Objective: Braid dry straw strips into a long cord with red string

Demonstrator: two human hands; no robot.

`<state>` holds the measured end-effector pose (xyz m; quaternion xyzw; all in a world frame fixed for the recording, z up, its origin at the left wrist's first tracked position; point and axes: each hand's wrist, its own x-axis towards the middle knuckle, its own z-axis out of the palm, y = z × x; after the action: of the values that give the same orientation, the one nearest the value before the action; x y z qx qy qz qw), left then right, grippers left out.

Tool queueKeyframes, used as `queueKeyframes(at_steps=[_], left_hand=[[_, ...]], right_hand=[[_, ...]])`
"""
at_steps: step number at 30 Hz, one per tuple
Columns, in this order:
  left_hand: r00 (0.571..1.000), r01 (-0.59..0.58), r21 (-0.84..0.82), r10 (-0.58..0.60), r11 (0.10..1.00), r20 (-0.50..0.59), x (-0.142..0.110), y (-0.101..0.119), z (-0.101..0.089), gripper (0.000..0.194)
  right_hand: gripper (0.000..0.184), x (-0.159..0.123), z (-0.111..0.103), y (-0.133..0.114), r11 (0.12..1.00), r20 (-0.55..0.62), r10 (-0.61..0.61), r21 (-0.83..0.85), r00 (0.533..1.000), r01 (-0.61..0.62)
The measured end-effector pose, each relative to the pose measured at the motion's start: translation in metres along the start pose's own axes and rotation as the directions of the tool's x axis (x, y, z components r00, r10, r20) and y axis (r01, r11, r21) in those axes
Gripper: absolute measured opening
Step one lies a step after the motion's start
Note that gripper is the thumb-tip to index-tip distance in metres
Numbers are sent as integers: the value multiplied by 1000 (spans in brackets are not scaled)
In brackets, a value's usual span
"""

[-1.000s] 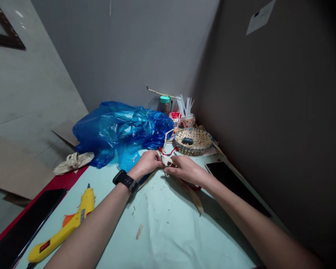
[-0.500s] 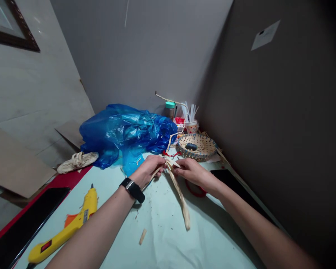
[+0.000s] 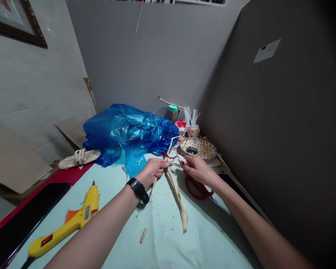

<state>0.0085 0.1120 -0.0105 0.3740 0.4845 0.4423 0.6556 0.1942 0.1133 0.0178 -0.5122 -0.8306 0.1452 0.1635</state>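
left fingers point(image 3: 162, 164) pinch pale fibre strands point(image 3: 179, 198) near a red cord point(image 3: 167, 155) while right fingers point(image 3: 188, 168) hold one strip point(image 3: 176, 164).

No text can be read: the small grey label point(image 3: 87, 212) on the yellow plastic glue gun point(image 3: 63, 232) and the dark mark point(image 3: 263, 48) on the white rectangular card point(image 3: 270, 51), against the dark grey wall point(image 3: 282, 112), are too small to make out

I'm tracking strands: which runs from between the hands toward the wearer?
The thick, twisted strand; another strand stretches to the right hand, a thinner one shows below the left hand.
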Motion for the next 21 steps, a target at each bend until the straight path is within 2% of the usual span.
queueKeyframes(at_steps=[3, 6, 8, 11, 13, 15, 17, 21], left_hand=[[1000, -13, -32, 13, 999, -5, 0, -1, 0, 5], [1000, -19, -51, 18, 999, -21, 1, -3, 1, 5], [999, -29, -63, 27, 998, -42, 2, -5, 2, 5], [997, -54, -97, 48, 994, -57, 2, -8, 5, 7], [997, -65, -119, 59, 991, -54, 2, -9, 7, 11], [997, -66, -132, 61, 989, -46, 2, -9, 7, 15], [998, -56, -139, 52, 989, -30, 2, -9, 8, 17], [999, -31, -151, 35, 988, 25, 2, -10, 7, 16]], right_hand=[[29, -4, -6, -7, 1000, -111, 1, -1, 994, -1], [42, -11, -16, -21, 992, -163, 2, 122, 987, 18], [42, -17, -19, -34, 971, -125, -30, 233, 992, 58], [30, -25, -14, -51, 938, -27, -119, 326, 993, 121], [24, -28, -6, -55, 965, 0, -130, 229, 992, 126], [28, -26, 2, -53, 997, 4, -66, 35, 998, 66], [34, -23, 9, -47, 992, -2, 12, -127, 1000, -12], [41, -17, 15, -35, 963, -12, 49, -263, 999, -51]])
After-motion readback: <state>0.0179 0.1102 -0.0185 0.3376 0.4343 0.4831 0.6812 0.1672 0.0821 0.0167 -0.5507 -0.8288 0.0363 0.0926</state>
